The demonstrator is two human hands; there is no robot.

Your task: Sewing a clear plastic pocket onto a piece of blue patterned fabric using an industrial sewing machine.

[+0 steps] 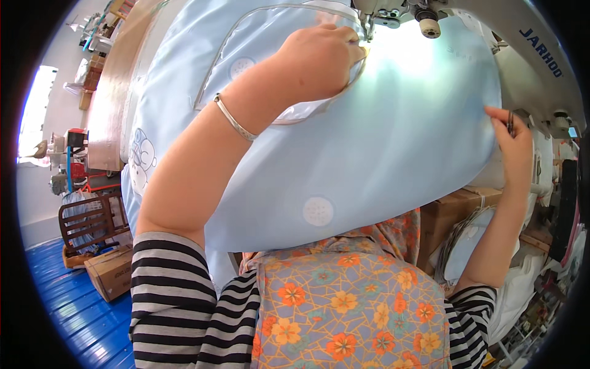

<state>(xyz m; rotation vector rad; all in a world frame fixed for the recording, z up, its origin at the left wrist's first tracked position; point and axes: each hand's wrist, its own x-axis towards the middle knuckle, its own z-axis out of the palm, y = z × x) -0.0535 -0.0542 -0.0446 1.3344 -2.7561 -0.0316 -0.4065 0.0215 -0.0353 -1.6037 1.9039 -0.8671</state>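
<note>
A large sheet of light blue fabric [344, 160] with white round prints spreads under the sewing machine and over my lap. Set into it is a clear plastic panel [270, 37] with a grey trimmed edge. My left hand [322, 61] lies across the panel, its fingers curled and pressed together at the trim beside the presser foot [367, 31]; the fingertips are partly hidden. At the fabric's right edge, my right hand [513, 132] pinches the cloth between thumb and forefinger. A thin dark tool [511, 123], too small to name, is tucked in its fingers.
The sewing machine's arm [528, 49] crosses the upper right, its lamp lighting the cloth. A cardboard box [455, 212] stands below the right edge. To the left are a wooden tabletop [114, 92], a brown chair [92, 224] and another box [110, 272] on the blue floor.
</note>
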